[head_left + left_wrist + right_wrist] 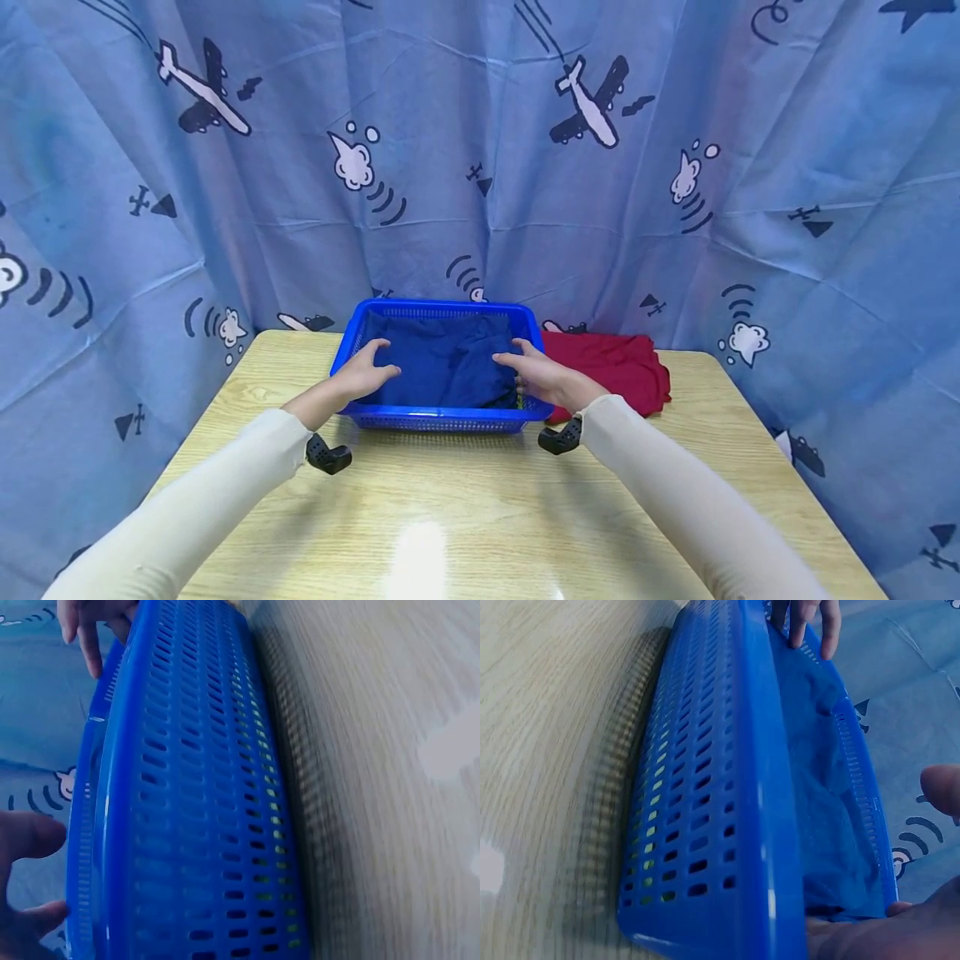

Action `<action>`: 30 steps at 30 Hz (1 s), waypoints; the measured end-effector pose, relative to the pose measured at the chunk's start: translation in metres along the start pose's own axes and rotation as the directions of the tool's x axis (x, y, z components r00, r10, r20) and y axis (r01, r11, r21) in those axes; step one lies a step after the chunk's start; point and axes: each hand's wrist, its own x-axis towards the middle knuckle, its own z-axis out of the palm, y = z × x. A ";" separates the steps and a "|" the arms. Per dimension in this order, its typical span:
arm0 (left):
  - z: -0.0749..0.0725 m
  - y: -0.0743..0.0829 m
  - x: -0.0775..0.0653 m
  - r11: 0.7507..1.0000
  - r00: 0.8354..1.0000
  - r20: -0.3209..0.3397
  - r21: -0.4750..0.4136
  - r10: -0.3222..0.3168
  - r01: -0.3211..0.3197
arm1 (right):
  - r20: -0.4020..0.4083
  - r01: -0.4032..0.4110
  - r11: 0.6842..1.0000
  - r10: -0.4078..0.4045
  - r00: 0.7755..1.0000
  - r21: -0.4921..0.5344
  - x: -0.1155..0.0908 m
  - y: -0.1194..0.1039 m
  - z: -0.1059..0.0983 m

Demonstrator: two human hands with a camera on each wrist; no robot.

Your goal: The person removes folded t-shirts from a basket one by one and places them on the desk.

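A blue plastic basket [442, 414] with slotted walls stands toward the back of the table. In it lies a dark blue cloth [427, 358], spread across most of the inside. My left hand [362, 377] is over the basket's left end, thumb and fingers apart and nothing between them. Over the right end is my right hand [551, 379], also with thumb and fingers spread. Its lower fingers reach down inside the rim beside the cloth; in the right wrist view the hand [907, 930] is partly cut off. Whether those fingertips touch the cloth is hidden.
A dark red cloth [615, 367] lies folded on the wooden table [465, 500], right of the basket and partly behind my right hand. Something yellow-green shows through the basket's lower slots. A blue curtain [450, 167] with printed airplanes hangs behind and along both sides.
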 end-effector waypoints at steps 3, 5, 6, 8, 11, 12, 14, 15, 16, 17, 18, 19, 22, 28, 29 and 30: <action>-0.001 0.001 0.001 0.997 0.999 -0.032 -0.076 -0.015 0.013 | -0.004 0.003 0.999 -0.003 1.000 0.054 0.004 0.001 0.000; -0.001 0.003 0.000 0.990 0.998 -0.052 -0.137 -0.037 0.030 | -0.011 0.012 0.998 -0.011 1.000 0.068 0.005 0.001 -0.001; -0.001 0.005 0.000 0.985 0.997 -0.061 -0.165 -0.050 0.039 | -0.014 0.016 0.997 -0.015 1.000 0.072 0.005 0.001 -0.001; -0.002 0.008 -0.001 0.976 0.995 -0.077 -0.213 -0.071 0.053 | -0.015 0.022 0.997 -0.021 1.000 0.074 0.005 0.001 -0.001; -0.002 0.011 -0.001 0.965 0.992 -0.081 -0.252 -0.095 0.072 | -0.006 0.022 0.997 -0.022 1.000 0.073 0.006 0.002 -0.002; -0.001 0.012 -0.001 0.963 0.992 -0.078 -0.258 -0.102 0.079 | -0.007 0.018 0.997 -0.018 1.000 0.071 0.006 0.002 -0.002; -0.001 0.011 0.000 0.959 0.991 -0.071 -0.269 -0.113 0.091 | -0.007 0.008 0.998 -0.008 1.000 0.062 0.006 0.001 -0.002; -0.001 0.011 0.001 0.958 0.991 -0.067 -0.271 -0.119 0.097 | -0.007 0.002 0.998 -0.002 1.000 0.055 0.006 0.001 -0.002; -0.001 0.010 0.002 0.956 0.991 -0.062 -0.276 -0.121 0.100 | -0.009 -0.002 0.999 0.003 1.000 0.047 0.006 0.000 -0.002; -0.001 0.010 0.003 0.954 0.991 -0.056 -0.284 -0.120 0.100 | -0.011 -0.007 0.999 0.008 1.000 0.038 0.006 -0.001 -0.002; -0.001 0.010 0.005 0.951 0.991 -0.049 -0.293 -0.123 0.103 | -0.014 -0.013 0.999 0.013 1.000 0.031 0.007 -0.001 -0.003; 0.000 0.010 0.006 0.950 0.992 -0.044 -0.293 -0.122 0.104 | -0.014 -0.016 0.999 0.016 1.000 0.028 0.008 -0.002 -0.003; 0.001 0.011 0.008 0.951 0.992 -0.021 -0.287 -0.127 0.115 | -0.023 -0.032 0.999 0.033 0.999 0.022 0.010 -0.003 -0.003; 0.001 0.011 0.010 0.965 0.991 0.012 -0.228 -0.130 0.129 | -0.046 -0.049 0.999 0.049 0.998 0.005 0.011 -0.004 0.002; 0.001 0.011 0.011 0.969 0.992 0.016 -0.214 -0.125 0.126 | -0.049 -0.047 0.999 0.047 0.998 0.000 0.012 -0.004 0.003; 0.001 0.011 0.011 0.973 0.993 0.019 -0.197 -0.118 0.120 | -0.053 -0.049 0.999 0.049 0.997 -0.007 0.012 -0.003 0.003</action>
